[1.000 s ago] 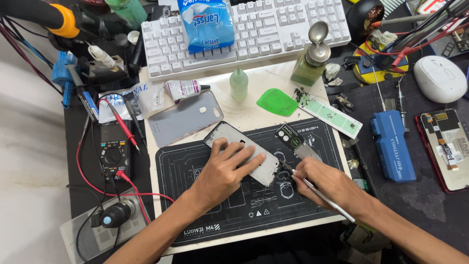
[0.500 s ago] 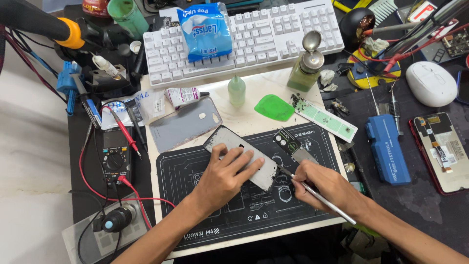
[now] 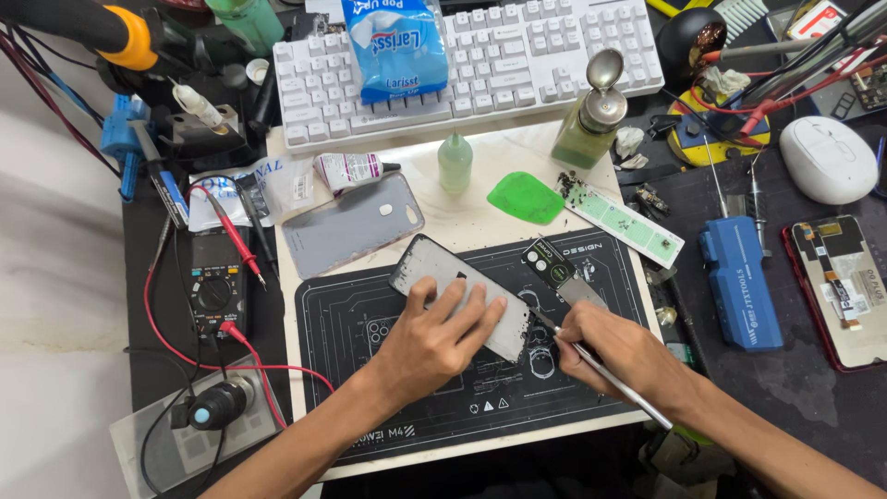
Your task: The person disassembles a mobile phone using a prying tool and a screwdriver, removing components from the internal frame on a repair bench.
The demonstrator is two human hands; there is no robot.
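Phone (image 3: 442, 277) lies face down, tilted diagonally, on the black repair mat (image 3: 370, 407) at the middle of the surface. Left hand (image 3: 434, 337) pressed flat on the phone's lower half, fingers spread over it, palm down, not wrapped around it. Right hand (image 3: 624, 356) clenched on a thin metal tool (image 3: 610, 374), pen-style grip; the tool tip sits at the phone's right edge, just beside the left fingertips. Small black-and-grey scraper (image 3: 559, 273) lies on the mat just above the right hand.

Grey back cover (image 3: 351, 226) rests above-left of the phone, half off the mat. Green plastic pick (image 3: 525, 197) and green strip with screws (image 3: 624, 222) sit above the mat. Small green dropper bottle (image 3: 455, 162) and pump bottle (image 3: 587, 115) stand near the white keyboard (image 3: 517, 60). Multimeter (image 3: 214, 286) with red leads at left. Blue tool case (image 3: 739, 282), second opened phone (image 3: 836, 286) and white mouse (image 3: 827, 157) at right, well apart.
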